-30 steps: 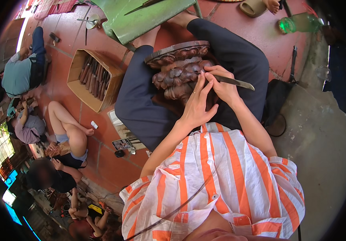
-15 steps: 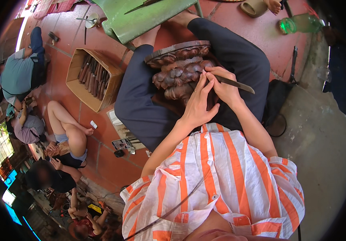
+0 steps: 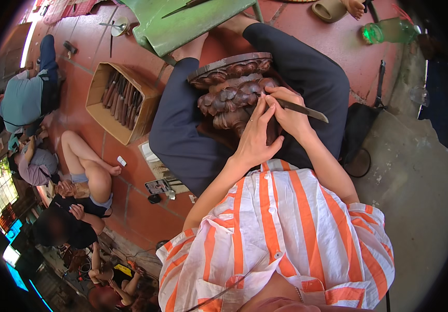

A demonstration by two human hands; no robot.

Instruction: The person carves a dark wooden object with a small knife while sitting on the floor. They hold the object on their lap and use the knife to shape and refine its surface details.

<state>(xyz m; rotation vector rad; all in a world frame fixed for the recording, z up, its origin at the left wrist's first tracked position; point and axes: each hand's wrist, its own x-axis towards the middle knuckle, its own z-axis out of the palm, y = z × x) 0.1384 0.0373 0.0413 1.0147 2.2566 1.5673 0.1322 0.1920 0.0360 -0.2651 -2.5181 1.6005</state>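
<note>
A dark brown carved wooden piece, with rounded scrollwork and a flat disc-shaped end, is propped between my bent legs. My right hand is closed round a long flat carving blade; its dark metal end sticks out to the right. The blade's other end is hidden by my fingers against the carving. My left hand lies along the near right side of the wood, fingers stretched and thumb apart. Its fingertips meet those of my right hand at the carved surface.
A cardboard box of wooden-handled tools stands left of my knee. A green stool with a dark tool on it is ahead. A phone lies on the tiles. A green bottle lies at the far right. Several people sit at the left.
My right hand and the blade have shifted very slightly left. The carving and my left hand look the same. At the left, a seated person's hands have moved a little.
</note>
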